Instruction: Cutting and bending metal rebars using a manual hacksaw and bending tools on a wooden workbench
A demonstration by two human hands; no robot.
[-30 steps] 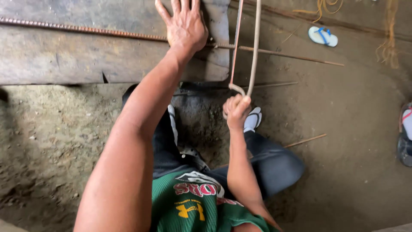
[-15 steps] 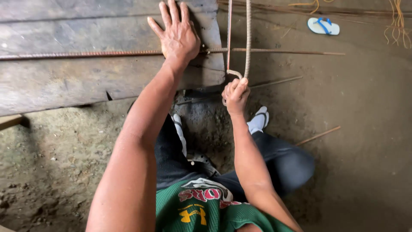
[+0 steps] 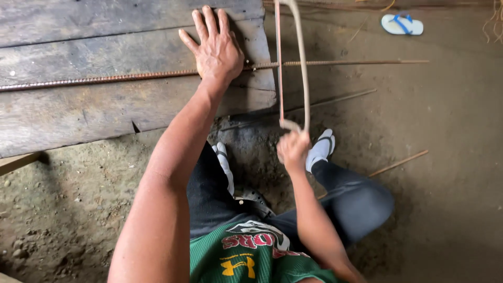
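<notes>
A ribbed steel rebar (image 3: 131, 77) is laid along the weathered wooden planks (image 3: 78, 112), its far end jutting out over the dirt floor (image 3: 445, 157). It is pinned flat under the left hand (image 3: 214, 50), fingers spread. A hacksaw (image 3: 291, 68) is gripped by its handle in the closed right hand (image 3: 293, 149), its blade set across the rebar just past the plank edge.

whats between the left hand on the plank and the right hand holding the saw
In the head view, the saw's thin blade crosses the rusty ribbed rod between the left hand and right hand, at the plank's edge.
</notes>
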